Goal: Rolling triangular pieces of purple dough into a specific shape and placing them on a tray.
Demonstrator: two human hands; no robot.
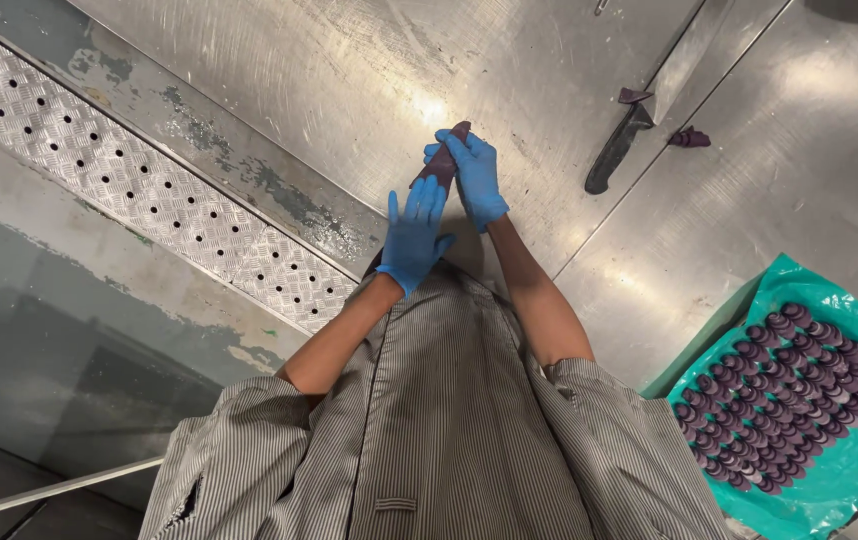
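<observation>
My right hand (474, 175) grips a purple root (442, 163) upright above the steel counter (349, 90); my left hand (414, 235) is spread flat beside it. The knife (617, 150) lies aside, near the tray (839, 470) of slices (779, 395).

A person in a striped grey coat (449, 430) stands at a shiny metal table (369, 90). Both hands wear blue gloves. The right hand (474, 175) is wrapped around a long dark purple vegetable (441, 165). The left hand (414, 235) is flat and open, with its fingers touching the near end of the vegetable. Far off to the right, a big knife with a black handle (617, 148) lies on the table, with two small purple scraps (689, 138) beside it. Near on the right is a tray lined with green plastic (849, 460), full of rows of purple slices (784, 395). On the left, a metal drain cover with holes (149, 195) runs along the floor.
</observation>
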